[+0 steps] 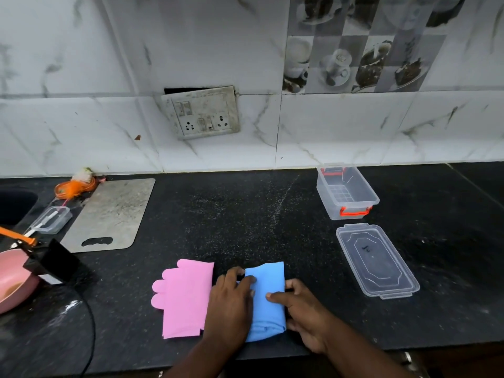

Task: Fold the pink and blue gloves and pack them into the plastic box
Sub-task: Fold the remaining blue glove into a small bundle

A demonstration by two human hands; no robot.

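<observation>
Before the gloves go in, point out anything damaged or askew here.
The switch plate on the tiled wall hangs crooked, grimy, with a dark gap above its top edge, as if pulled loose. Otherwise nothing stands out: the plastic box sits upright and open, with its lid flat on the counter in front of it.

Cutting board (109, 214): laid flat, far left on the counter (231, 214).
Small container (51, 219): set just left of the board.
Pink pan (12, 279): seen at the near left edge.
Socket plate (201, 113): mounted on the tiled wall (341, 126).
</observation>
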